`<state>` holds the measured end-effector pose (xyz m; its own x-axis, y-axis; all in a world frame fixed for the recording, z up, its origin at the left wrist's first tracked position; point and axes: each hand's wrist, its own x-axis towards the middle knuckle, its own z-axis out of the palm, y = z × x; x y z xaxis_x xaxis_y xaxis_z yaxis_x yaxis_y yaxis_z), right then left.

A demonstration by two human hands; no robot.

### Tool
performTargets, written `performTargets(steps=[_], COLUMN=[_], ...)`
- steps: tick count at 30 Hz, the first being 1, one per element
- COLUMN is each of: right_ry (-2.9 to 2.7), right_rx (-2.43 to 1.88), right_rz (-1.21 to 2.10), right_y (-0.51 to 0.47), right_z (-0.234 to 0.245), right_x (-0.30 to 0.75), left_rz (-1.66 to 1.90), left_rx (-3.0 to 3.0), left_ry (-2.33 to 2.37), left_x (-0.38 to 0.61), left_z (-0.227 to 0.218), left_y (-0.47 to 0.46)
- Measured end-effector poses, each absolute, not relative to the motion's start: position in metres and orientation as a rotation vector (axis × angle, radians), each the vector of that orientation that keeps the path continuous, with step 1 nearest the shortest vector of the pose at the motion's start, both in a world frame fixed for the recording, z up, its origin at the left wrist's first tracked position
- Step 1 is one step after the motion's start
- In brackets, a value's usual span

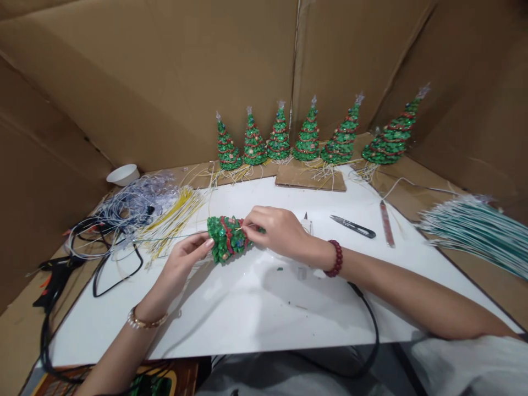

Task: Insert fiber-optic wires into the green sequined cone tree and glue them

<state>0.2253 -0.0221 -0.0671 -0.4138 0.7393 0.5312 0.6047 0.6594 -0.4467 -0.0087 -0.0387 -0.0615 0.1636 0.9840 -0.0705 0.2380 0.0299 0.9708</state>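
Note:
A small green beaded Christmas tree [226, 238] with red trim lies sideways just above the white board [264, 308]. My left hand [185, 263] grips its base end, fingers curled against the beads. My right hand [277, 230], with a red bead bracelet on the wrist, pinches the tree's top end, where thin yellow wire shows between the fingertips. A thin wire runs left from the tree past my left hand.
Several finished beaded trees [307, 137] stand along the cardboard back wall. Yellow and white wire bundles [173, 217] and black cables [103, 258] lie left, with a white bowl [122, 174]. Snips [353, 226] and a red strip lie right, green-white wires [474, 228] far right.

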Motion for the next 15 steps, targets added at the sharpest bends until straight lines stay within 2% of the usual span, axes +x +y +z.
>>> performTargets(steps=[15], right_ry=[-2.069], right_rx=[-1.116], right_rz=[0.496], right_y=[-0.005], right_z=[-0.06], right_x=[0.221], left_rz=[0.861], left_rx=[1.428], left_ry=[1.247], left_x=[-0.012], left_z=[-0.059], left_y=[-0.032])
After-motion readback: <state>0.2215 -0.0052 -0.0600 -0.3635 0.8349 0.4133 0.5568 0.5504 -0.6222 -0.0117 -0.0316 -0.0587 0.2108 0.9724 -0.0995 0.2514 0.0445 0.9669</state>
